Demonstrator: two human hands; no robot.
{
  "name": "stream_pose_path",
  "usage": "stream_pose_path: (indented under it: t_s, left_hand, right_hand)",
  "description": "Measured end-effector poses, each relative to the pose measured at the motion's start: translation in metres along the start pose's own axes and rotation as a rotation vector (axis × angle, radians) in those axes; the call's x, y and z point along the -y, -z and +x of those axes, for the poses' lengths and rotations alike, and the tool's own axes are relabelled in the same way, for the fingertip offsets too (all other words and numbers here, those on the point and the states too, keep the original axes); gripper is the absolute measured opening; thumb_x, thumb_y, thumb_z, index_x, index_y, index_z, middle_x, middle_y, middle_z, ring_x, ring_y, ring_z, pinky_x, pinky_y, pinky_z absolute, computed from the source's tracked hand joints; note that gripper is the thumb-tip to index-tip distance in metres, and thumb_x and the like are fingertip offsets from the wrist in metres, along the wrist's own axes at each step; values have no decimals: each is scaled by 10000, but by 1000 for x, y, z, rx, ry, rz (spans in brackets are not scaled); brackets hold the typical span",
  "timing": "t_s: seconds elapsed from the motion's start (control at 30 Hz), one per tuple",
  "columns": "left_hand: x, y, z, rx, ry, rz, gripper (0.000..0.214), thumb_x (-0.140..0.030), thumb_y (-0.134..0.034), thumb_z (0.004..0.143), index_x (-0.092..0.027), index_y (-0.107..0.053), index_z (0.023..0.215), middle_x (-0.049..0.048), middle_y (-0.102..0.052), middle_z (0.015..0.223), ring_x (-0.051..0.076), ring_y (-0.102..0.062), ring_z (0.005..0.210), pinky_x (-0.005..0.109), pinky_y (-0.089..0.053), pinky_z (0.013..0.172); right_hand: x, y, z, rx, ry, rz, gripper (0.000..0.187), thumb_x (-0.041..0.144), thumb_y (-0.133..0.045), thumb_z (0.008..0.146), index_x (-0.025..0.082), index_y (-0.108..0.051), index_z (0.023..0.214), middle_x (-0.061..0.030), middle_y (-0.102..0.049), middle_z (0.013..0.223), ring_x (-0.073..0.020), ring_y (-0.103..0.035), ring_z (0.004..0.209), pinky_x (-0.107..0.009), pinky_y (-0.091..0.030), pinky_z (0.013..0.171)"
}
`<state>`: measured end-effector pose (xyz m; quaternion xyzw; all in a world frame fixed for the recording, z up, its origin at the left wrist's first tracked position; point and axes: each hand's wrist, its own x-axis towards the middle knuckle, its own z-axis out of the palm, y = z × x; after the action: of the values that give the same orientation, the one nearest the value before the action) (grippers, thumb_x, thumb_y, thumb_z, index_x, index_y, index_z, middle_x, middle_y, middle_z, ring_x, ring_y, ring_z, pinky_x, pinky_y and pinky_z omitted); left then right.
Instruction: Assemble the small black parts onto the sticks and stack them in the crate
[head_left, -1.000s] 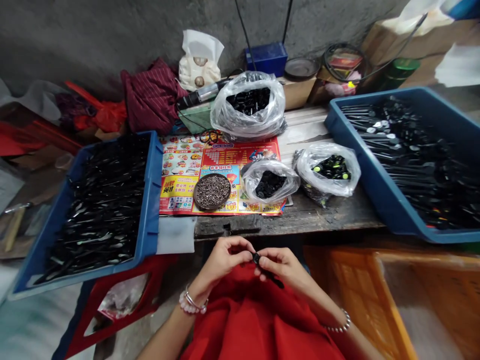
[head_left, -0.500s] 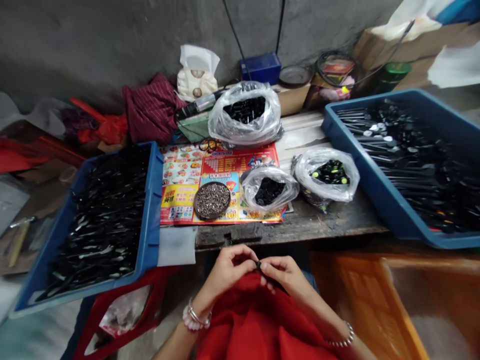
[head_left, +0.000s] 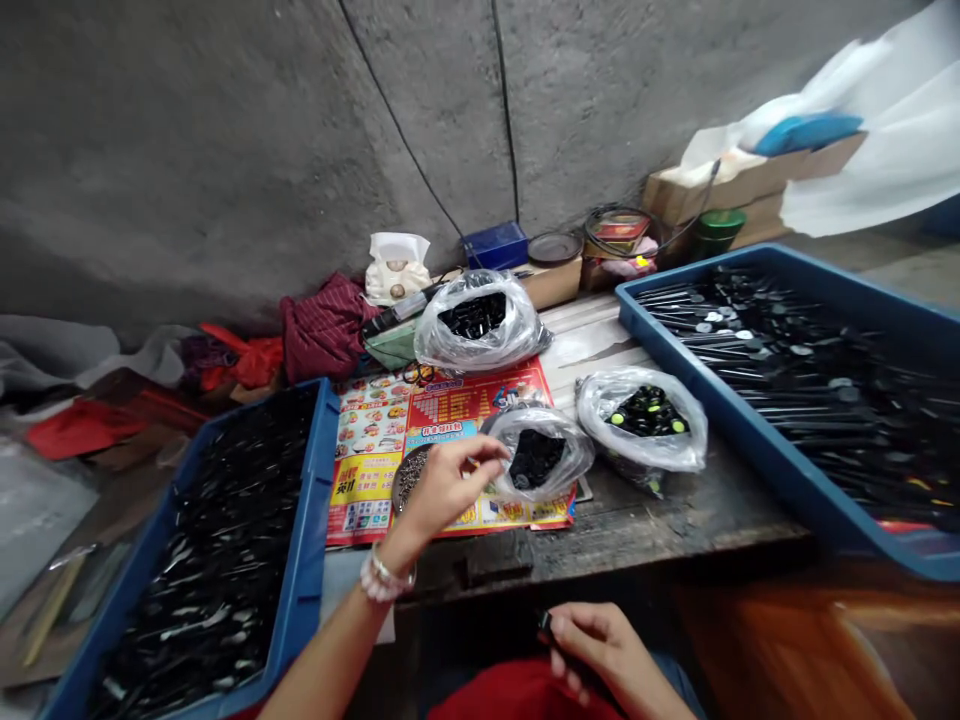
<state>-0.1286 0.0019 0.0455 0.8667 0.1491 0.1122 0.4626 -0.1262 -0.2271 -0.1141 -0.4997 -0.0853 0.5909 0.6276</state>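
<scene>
My left hand [head_left: 450,485] reaches forward over a printed paper flyer [head_left: 367,480], its fingers curled just above a round dark dish of small metal parts [head_left: 410,476]. The hand partly hides the dish. Its fingertips are close to a clear plastic bag of black parts [head_left: 538,458]. Low down by a red cloth on my lap [head_left: 525,695], my right hand [head_left: 592,645] grips a small black part [head_left: 544,626]. Much of that part is hidden by my fingers.
Blue trays heaped with long black pieces stand at left [head_left: 304,560] and right [head_left: 709,395]. Two more plastic bags of black parts [head_left: 480,325] [head_left: 643,420] rest on the worn wooden table [head_left: 622,530]. A concrete wall [head_left: 225,180] rises behind it.
My hands have come apart. The left moved forward over the flyer, and the right dropped lower with the black part. The view has tilted upward, showing more wall.
</scene>
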Motion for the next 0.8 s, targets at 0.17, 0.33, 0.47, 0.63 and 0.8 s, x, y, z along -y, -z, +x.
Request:
stream_pose_path:
  t_s: [0.17,0.33,0.47,0.63,0.8]
  left_hand:
    - [-6,36,108,-242,-217,351,148,-162,-609,837,-175,-740,905,39,-767,910,179,-687,785,278,-518,767]
    - [3,50,188,-283,-152,680,257,-95,-608,803,-157,-747,1009,79,-759,1038,233,-679,981,332,-496,939]
    - [15,47,209,-249,-110,766,386,-133,-658,769,-95,-698,1151,152,-695,1169,302,-620,1114,394,-455,1011]
    - [12,46,208,-203,-96,841,410,-57,-582,756,-101,-704,1146,133,-697,1131,283,-613,1098,365,-453,998]
    - [1,44,204,-167,-65,908,393,-38,-561,740,-102,-731,1089,147,-702,1112,310,-619,1091,389,-464,970]
  right_hand:
    - [0,10,-4,24,-15,-11,665,762,-703,688,106,-664,787,-61,-645,616,-92,-511,458,-176,-357,423]
    - [4,16,-4,25,-16,-55,675,790,-678,687,119,-672,755,-62,-645,613,-90,-510,472,-185,-350,461]
    - [4,17,-3,23,-27,-63,682,802,-669,681,122,-666,732,-56,-637,604,-82,-494,462,-184,-354,465]
    - [1,18,-2,8,-32,-16,679,798,-677,672,127,-664,780,-52,-638,612,-102,-512,459,-187,-366,424]
    - [2,16,-5,-12,-30,18,664,771,-709,668,117,-674,778,-52,-634,598,-98,-507,447,-188,-379,413]
